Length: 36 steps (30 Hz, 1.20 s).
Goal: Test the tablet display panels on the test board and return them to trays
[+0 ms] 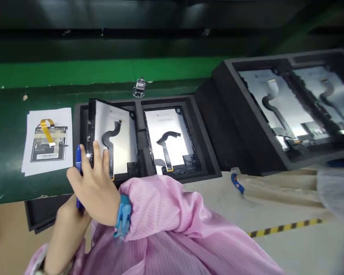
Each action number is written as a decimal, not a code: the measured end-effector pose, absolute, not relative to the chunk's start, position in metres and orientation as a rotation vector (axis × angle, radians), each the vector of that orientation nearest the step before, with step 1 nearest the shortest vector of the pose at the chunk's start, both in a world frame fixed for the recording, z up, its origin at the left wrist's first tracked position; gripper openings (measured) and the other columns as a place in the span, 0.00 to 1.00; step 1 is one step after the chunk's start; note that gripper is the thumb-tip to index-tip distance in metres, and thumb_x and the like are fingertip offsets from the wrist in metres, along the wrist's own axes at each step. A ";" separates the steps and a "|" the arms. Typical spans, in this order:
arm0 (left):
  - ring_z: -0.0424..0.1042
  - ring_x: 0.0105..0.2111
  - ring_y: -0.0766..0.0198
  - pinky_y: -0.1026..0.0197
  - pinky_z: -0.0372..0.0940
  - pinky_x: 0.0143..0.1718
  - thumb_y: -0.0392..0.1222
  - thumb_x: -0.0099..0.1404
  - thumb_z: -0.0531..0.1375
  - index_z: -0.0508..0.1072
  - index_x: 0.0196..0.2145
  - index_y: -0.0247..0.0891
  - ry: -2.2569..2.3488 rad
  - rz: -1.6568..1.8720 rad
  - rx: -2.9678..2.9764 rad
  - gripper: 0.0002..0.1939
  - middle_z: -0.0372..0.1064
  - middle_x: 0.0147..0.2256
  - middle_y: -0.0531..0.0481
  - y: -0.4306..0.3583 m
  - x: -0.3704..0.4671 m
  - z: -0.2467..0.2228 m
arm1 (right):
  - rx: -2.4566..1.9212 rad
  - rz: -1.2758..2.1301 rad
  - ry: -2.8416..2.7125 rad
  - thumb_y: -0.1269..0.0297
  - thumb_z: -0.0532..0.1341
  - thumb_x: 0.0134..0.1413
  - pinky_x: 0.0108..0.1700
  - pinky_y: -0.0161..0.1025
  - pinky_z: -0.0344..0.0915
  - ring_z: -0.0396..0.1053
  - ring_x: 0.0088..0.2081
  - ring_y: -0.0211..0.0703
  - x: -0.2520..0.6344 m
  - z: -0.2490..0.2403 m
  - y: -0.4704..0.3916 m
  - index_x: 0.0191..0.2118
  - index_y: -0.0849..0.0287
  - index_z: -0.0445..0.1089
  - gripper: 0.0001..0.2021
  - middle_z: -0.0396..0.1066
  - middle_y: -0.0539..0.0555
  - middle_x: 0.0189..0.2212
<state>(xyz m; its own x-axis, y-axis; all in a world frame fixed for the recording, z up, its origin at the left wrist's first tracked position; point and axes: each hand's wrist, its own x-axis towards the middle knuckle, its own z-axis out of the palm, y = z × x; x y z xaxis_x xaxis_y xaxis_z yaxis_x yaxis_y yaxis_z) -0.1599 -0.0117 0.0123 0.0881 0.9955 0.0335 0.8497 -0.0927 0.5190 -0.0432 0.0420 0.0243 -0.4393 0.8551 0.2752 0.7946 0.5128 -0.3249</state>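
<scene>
My right hand [99,187], in a pink sleeve with a blue wrist strap [123,215], reaches across to the left. Its fingers are spread over the lower left edge of a tablet screen assembly [119,141], which sits tilted in a black foam tray [206,152], left side raised. Partly under that hand is my left hand [70,217], its fingers hidden. A blue pen [78,158] stands between the two hands; which one holds it I cannot tell. In the tray's right compartment lies a second screen assembly [169,133] with a black flex cable [167,139].
On the green bench [5,152], white paper [28,152] lies under a battery-like part [48,147] with an orange ribbon cable. At right, a tilted foam tray [226,88] holds two more screen assemblies. A metal latch [139,88] sits behind. Another person's sleeve [283,187] shows at right.
</scene>
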 end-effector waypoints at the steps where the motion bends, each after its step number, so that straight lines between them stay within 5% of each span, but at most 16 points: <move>1: 0.70 0.22 0.62 0.59 0.66 0.24 0.46 0.69 0.61 0.76 0.36 0.54 1.913 0.537 1.915 0.04 0.74 0.25 0.60 -0.015 -0.171 0.020 | -1.353 0.202 -2.356 0.74 0.52 0.67 0.66 0.73 0.60 0.58 0.69 0.72 -0.046 0.018 0.042 0.45 0.60 0.65 0.07 0.59 0.73 0.68; 5: 0.76 0.25 0.56 0.54 0.66 0.29 0.50 0.63 0.63 0.75 0.27 0.57 2.236 0.425 1.526 0.07 0.76 0.25 0.65 -0.022 -0.199 0.037 | -1.356 0.232 -2.359 0.74 0.52 0.68 0.67 0.70 0.60 0.60 0.69 0.70 -0.056 -0.009 0.045 0.44 0.62 0.65 0.06 0.62 0.75 0.66; 9: 0.77 0.31 0.54 0.55 0.68 0.34 0.58 0.55 0.67 0.82 0.30 0.48 2.422 0.712 1.385 0.13 0.78 0.28 0.56 -0.019 -0.203 0.027 | -1.234 0.306 -2.347 0.68 0.56 0.69 0.70 0.67 0.56 0.54 0.72 0.69 -0.040 -0.017 0.046 0.46 0.62 0.66 0.05 0.56 0.76 0.69; 14: 0.70 0.27 0.65 0.61 0.63 0.32 0.47 0.59 0.69 0.83 0.33 0.41 2.278 1.321 1.501 0.08 0.77 0.28 0.55 0.003 -0.165 0.006 | -1.004 0.455 -2.214 0.46 0.64 0.61 0.69 0.62 0.59 0.54 0.70 0.69 0.011 -0.004 0.043 0.46 0.63 0.70 0.22 0.59 0.74 0.67; 18: 0.72 0.27 0.64 0.61 0.65 0.32 0.40 0.62 0.68 0.81 0.33 0.38 1.968 1.583 1.731 0.04 0.79 0.30 0.52 0.017 -0.117 -0.001 | -0.886 0.434 -1.973 0.52 0.61 0.66 0.70 0.50 0.61 0.59 0.68 0.56 0.059 0.006 0.041 0.45 0.62 0.71 0.16 0.68 0.68 0.62; 23: 0.68 0.22 0.70 0.67 0.64 0.26 0.33 0.68 0.64 0.79 0.41 0.38 1.449 1.140 2.317 0.05 0.72 0.26 0.54 0.024 -0.059 -0.002 | -1.117 0.605 -1.457 0.51 0.52 0.71 0.50 0.43 0.74 0.74 0.49 0.44 0.154 -0.002 0.042 0.62 0.54 0.64 0.21 0.74 0.58 0.50; 28: 0.75 0.29 0.66 0.66 0.68 0.26 0.43 0.74 0.59 0.76 0.49 0.34 1.390 0.664 2.529 0.12 0.71 0.36 0.46 0.034 -0.012 -0.013 | -1.417 0.800 -1.243 0.63 0.61 0.63 0.33 0.36 0.66 0.70 0.29 0.36 0.212 -0.020 0.041 0.36 0.56 0.71 0.04 0.72 0.49 0.30; 31: 0.74 0.30 0.65 0.66 0.68 0.24 0.46 0.75 0.58 0.75 0.51 0.33 1.499 0.610 2.540 0.15 0.69 0.39 0.44 0.038 -0.003 -0.017 | -1.484 0.933 -1.156 0.62 0.61 0.61 0.26 0.34 0.59 0.63 0.21 0.34 0.213 -0.027 0.039 0.29 0.56 0.62 0.10 0.65 0.45 0.19; 36: 0.74 0.32 0.64 0.66 0.69 0.25 0.48 0.75 0.58 0.74 0.51 0.35 1.512 0.597 2.555 0.16 0.67 0.40 0.45 0.039 -0.002 -0.015 | -1.555 0.912 -1.270 0.60 0.62 0.59 0.25 0.34 0.53 0.57 0.20 0.32 0.207 -0.025 0.042 0.22 0.55 0.55 0.18 0.58 0.44 0.17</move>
<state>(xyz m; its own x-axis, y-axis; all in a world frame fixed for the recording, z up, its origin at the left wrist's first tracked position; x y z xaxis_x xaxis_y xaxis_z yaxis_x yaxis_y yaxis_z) -0.0020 0.0392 -0.0153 0.4255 0.8620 0.2756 0.8176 -0.4967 0.2913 0.2074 0.0417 -0.0247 0.1992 0.9800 -0.0007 0.3131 -0.0644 -0.9475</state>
